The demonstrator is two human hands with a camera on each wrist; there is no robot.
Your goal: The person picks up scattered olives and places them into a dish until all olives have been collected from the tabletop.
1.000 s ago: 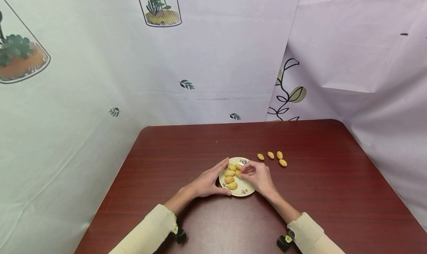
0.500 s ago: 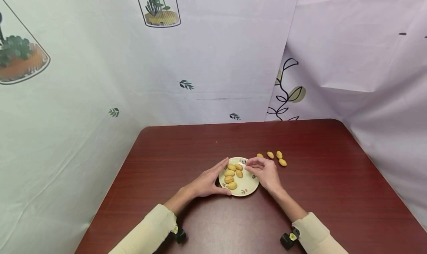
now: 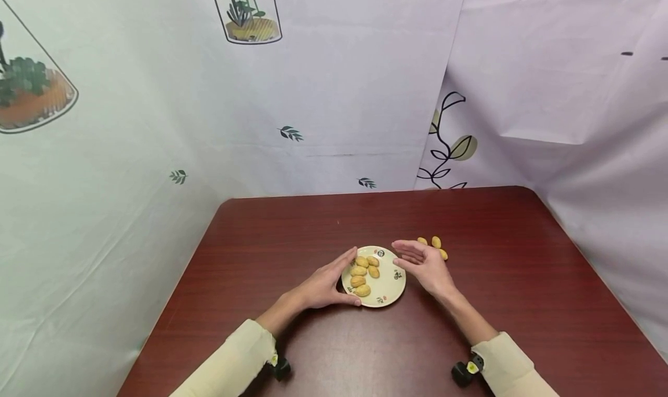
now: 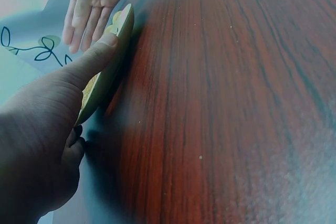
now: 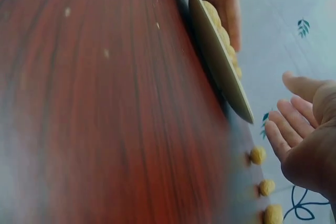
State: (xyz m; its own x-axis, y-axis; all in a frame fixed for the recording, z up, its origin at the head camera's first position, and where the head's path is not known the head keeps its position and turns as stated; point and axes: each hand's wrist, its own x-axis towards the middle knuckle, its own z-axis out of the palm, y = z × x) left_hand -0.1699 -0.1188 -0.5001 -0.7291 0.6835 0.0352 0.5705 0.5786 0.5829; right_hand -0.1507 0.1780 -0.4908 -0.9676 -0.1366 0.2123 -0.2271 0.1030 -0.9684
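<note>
A round cream plate (image 3: pixel 388 290) with small printed marks stands on the table. Several yellow, peanut-like nuts (image 3: pixel 359 271) lie on its left half. My left hand (image 3: pixel 323 285) spans the plate's left side, thumb at the near rim and fingers along the far-left rim. The thumb (image 4: pixel 97 56) lies against the rim in the left wrist view. My right hand (image 3: pixel 425 266) hovers at the plate's right edge, fingers extended, thumb apart, nothing held. In the right wrist view the right palm (image 5: pixel 310 150) faces the plate's side.
Beyond my right hand, loose yellow nuts (image 3: pixel 436 242) lie on the dark red table (image 3: pixel 292 229); the hand partly covers them. In the right wrist view three nuts (image 5: pixel 266 187) line up past the plate. A printed cloth (image 3: pixel 334 95) hangs behind the table.
My right hand has let go of a nut on the plate and drawn back right past the rim, its fingers spreading. It now covers the nearest loose nut. The left hand stays put.
</note>
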